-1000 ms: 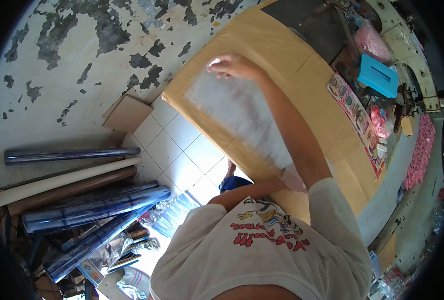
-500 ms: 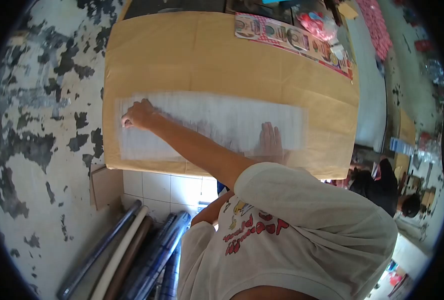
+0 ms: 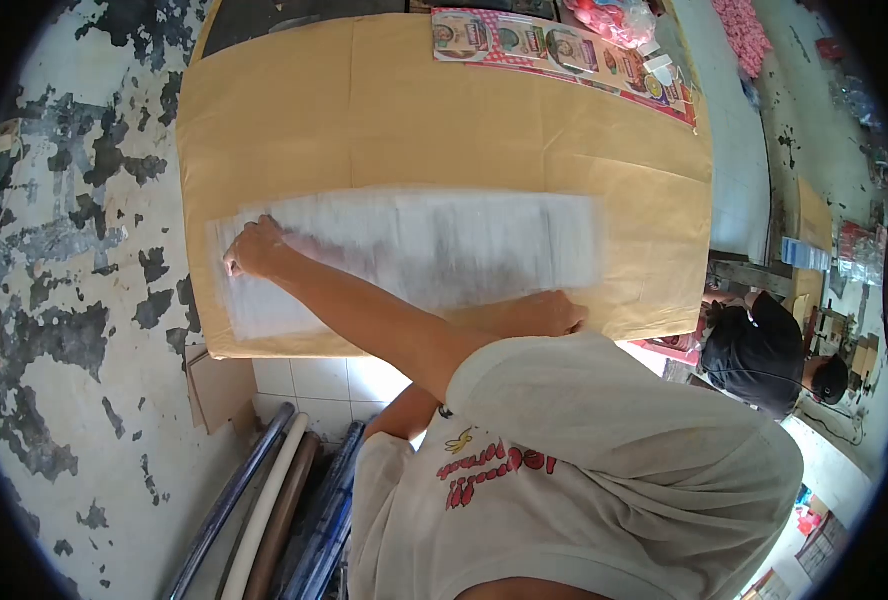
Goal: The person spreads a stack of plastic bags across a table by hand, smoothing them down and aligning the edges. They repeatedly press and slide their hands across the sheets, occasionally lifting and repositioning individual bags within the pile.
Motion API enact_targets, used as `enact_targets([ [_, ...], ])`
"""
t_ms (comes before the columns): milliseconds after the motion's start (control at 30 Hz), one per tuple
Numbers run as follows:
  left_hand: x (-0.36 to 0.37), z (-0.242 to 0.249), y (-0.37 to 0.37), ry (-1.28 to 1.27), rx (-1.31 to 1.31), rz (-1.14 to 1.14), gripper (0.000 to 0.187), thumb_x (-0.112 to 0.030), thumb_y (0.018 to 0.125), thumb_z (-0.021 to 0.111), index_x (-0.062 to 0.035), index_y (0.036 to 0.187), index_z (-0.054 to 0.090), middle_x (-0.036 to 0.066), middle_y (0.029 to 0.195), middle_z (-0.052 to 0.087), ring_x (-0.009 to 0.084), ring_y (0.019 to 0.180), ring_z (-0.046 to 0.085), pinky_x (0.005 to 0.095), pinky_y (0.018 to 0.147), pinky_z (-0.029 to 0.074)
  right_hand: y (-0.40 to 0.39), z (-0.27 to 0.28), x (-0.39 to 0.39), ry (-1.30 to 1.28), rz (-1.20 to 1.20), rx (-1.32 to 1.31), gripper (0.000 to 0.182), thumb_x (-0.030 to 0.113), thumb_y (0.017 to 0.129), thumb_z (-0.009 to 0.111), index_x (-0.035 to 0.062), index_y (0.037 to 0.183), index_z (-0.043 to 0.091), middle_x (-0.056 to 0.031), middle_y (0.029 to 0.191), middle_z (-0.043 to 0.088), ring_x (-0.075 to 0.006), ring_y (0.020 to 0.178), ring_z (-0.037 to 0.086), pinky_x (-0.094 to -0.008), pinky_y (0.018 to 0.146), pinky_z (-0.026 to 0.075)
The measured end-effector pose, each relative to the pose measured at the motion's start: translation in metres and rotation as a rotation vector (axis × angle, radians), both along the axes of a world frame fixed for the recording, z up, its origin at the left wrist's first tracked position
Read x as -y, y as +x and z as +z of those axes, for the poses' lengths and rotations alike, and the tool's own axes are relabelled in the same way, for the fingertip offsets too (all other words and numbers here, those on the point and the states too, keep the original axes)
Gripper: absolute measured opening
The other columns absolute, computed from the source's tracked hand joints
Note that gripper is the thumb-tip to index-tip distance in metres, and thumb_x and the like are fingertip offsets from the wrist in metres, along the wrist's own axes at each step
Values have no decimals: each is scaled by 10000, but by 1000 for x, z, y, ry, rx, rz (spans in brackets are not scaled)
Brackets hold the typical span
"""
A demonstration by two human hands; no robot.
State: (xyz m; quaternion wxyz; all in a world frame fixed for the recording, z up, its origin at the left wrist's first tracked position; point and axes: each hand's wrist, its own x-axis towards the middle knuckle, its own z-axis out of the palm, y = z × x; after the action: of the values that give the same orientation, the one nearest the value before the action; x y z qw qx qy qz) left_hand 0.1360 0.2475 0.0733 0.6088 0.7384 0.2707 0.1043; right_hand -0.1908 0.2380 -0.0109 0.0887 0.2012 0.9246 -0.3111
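Note:
A long, pale greyish-white sheet (image 3: 444, 240), smeared by motion, lies across the brown paper-covered table (image 3: 444, 120). My arms cross, with the right one on top. At the sheet's left end, my right hand (image 3: 256, 250) has its fingers closed on it. My left hand (image 3: 564, 312) is curled at the sheet's near edge towards its right end, its forearm passing beneath my right arm. I cannot tell what the curled left fingers hold.
Printed colourful strips (image 3: 564, 55) lie at the table's far right beside a pink plastic bag (image 3: 614, 18). Several long rolls (image 3: 274, 510) lean below at left, near a brown board (image 3: 219, 390). Another person (image 3: 759, 345) in black is at the right. A peeling wall (image 3: 84, 300) borders the left.
My left hand, earlier spread flat over the sheet's right part, is now curled at the near edge. My right hand stays at the left end. The whole view has shifted slightly.

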Motion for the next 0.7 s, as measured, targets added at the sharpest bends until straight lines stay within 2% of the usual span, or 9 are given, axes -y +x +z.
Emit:
enact_targets([
  [67, -7, 6, 7, -59, 0, -29, 578, -287, 880, 672, -93, 1374, 443, 83, 1126, 616, 228, 917, 632, 356, 784, 502, 1, 7, -1, -9, -14, 28, 159, 474, 857, 657, 424, 996, 718, 97, 1042, 704, -186, 1103, 586, -483, 906, 377],
  [167, 11, 10, 25, -244, 536, 554, 500, -193, 841, 734, -62, 1264, 500, 30, 857, 593, 185, 600, 542, 331, 573, 447, 3, 10, -1, -29, -14, 33, 167, 472, 861, 655, 431, 1011, 715, 98, 1044, 706, -186, 1112, 584, -487, 894, 383],
  [267, 5, 39, 21, -827, 657, 454, 436, -87, 785, 755, -81, 1172, 555, 90, 994, 637, 240, 866, 640, 404, 788, 494, -1, -3, 1, -5, -21, -37, 168, 471, 865, 651, 429, 1015, 714, 93, 1052, 707, -183, 1117, 583, -494, 876, 392],
  [367, 7, 20, 36, -75, 281, 715, 493, -241, 816, 774, -73, 1235, 576, 150, 1139, 577, 292, 945, 613, 419, 864, 492, 6, 14, -3, -37, -20, 26, 152, 457, 878, 636, 433, 1004, 716, 94, 1061, 704, -174, 1116, 581, -504, 865, 396],
  [467, 2, -39, 31, 770, -361, 655, 715, -443, 761, 772, -137, 1362, 531, 187, 1440, 431, 394, 1331, 408, 592, 1121, 262, -1, 5, 2, 15, -43, 12, 135, 444, 891, 616, 439, 976, 721, 101, 1072, 700, -174, 1117, 579, -515, 862, 394],
  [500, -2, -49, 27, 699, -315, 600, 903, -625, 682, 718, -186, 1435, 485, 186, 1583, 253, 447, 1463, 150, 686, 1141, 37, 1, 10, 1, -2, -48, 26, 138, 434, 895, 609, 439, 979, 719, 97, 1078, 699, -181, 1121, 578, -520, 866, 390],
  [600, -2, -63, 37, 722, -334, 660, 932, -699, 684, 668, -189, 1441, 481, 191, 1593, 223, 456, 1455, 169, 699, 1125, 83, 6, 24, 0, -18, -63, 47, 150, 401, 904, 592, 438, 986, 713, 75, 1097, 695, -204, 1133, 573, -533, 879, 379],
  [700, -19, -76, 46, 710, -333, 771, 964, -707, 663, 691, -193, 1449, 473, 258, 1584, 192, 470, 1458, 149, 706, 1118, 89, 8, 21, 6, 11, -82, 44, 169, 367, 912, 576, 426, 1001, 707, 39, 1107, 694, -227, 1143, 567, -541, 896, 370],
])
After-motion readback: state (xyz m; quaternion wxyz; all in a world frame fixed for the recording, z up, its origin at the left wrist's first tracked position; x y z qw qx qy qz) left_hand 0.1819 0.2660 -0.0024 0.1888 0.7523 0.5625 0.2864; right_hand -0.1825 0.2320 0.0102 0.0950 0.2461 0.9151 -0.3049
